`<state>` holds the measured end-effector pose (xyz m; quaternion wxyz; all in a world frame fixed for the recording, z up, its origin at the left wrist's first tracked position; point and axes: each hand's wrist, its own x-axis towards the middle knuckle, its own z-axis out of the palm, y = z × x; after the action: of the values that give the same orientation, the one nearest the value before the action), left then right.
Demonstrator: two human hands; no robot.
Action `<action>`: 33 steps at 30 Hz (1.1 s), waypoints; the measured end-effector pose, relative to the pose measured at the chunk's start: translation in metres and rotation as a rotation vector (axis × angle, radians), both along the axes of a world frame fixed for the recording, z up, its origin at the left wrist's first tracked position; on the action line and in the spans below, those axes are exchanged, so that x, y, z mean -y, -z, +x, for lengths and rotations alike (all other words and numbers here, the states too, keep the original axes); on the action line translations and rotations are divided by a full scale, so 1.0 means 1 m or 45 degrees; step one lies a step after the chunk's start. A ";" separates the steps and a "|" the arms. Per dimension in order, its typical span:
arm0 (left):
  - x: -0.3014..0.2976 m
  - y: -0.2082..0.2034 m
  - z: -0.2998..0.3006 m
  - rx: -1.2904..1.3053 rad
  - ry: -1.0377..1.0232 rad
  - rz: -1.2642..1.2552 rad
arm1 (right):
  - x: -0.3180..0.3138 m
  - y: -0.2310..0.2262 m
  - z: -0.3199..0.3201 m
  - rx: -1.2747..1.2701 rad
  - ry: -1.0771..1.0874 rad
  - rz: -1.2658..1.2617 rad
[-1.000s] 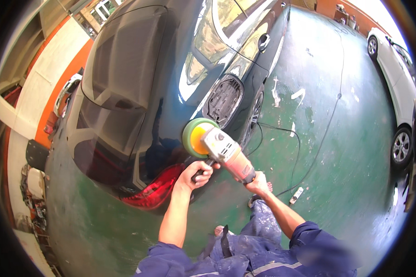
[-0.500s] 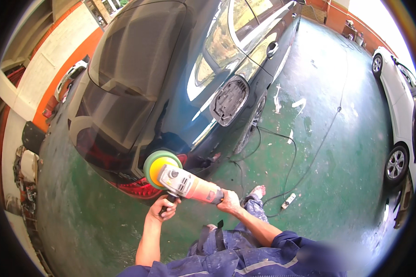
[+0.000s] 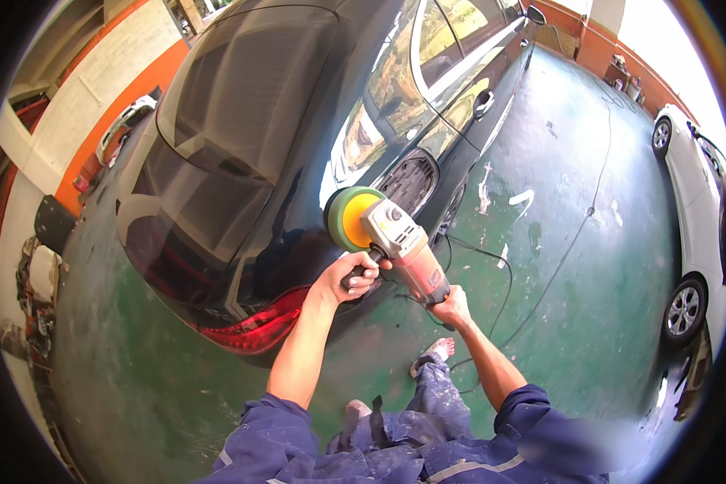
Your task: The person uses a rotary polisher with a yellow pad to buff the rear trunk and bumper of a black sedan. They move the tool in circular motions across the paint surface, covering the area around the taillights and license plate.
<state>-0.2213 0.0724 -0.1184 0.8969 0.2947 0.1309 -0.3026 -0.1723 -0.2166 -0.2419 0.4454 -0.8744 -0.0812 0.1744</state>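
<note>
I hold an electric polisher [image 3: 411, 256] with a grey head and a red-orange body. My left hand [image 3: 347, 278] is closed round its black side handle [image 3: 358, 271]. At the rear end of the body, my right hand [image 3: 452, 307] grips the machine. The polisher carries a round pad [image 3: 340, 219], green at the rim and yellow on the back, tilted against the rear quarter of a dark car [image 3: 302, 181]. Whether the pad touches the paint cannot be made out. Just beyond it is a dark, rounded recess [image 3: 414, 179] in the car's side. Below lies the red tail light [image 3: 258, 329].
A black power cord [image 3: 511, 284] loops across the green floor [image 3: 573, 323] to my right. A white car [image 3: 696, 194] stands at the far right. Car parts [image 3: 42, 274] lie along the left wall. My feet [image 3: 438, 350] are below the polisher.
Both hands have carried the polisher up and to the right, from beside the tail light to the car's side panel near the recess. The body now points more steeply toward me.
</note>
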 end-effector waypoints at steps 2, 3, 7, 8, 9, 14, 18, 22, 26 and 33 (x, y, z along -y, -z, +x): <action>-0.001 0.002 -0.008 -0.021 0.017 0.042 | 0.000 0.003 -0.010 0.012 -0.003 -0.049; -0.004 0.002 -0.024 -0.033 0.023 0.094 | -0.003 0.002 -0.021 0.011 -0.026 -0.103; -0.018 0.011 -0.100 -0.003 -0.090 0.238 | -0.019 0.030 -0.076 0.029 -0.071 -0.056; -0.024 0.010 -0.121 -0.043 -0.136 0.240 | -0.028 0.031 -0.092 0.013 -0.098 -0.073; -0.028 0.012 -0.143 -0.059 -0.210 0.181 | -0.034 0.030 -0.104 0.016 -0.118 -0.074; -0.055 0.015 -0.224 0.004 -0.283 0.243 | -0.066 0.024 -0.161 -0.015 -0.268 -0.061; -0.067 0.019 -0.273 -0.024 -0.393 0.209 | -0.082 0.001 -0.172 -0.024 -0.408 -0.063; -0.063 0.019 -0.279 -0.020 -0.462 0.152 | -0.086 -0.011 -0.158 -0.024 -0.508 -0.087; -0.046 0.011 -0.223 0.049 -0.445 0.175 | -0.067 -0.015 -0.111 0.015 -0.479 -0.118; -0.015 -0.024 -0.062 0.210 -0.304 0.324 | -0.034 -0.022 0.012 0.081 -0.278 -0.068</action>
<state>-0.2838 0.0873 -0.0942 0.8896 0.4119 0.1284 -0.1498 -0.1606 -0.1829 -0.2202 0.3976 -0.8770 -0.1852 0.1961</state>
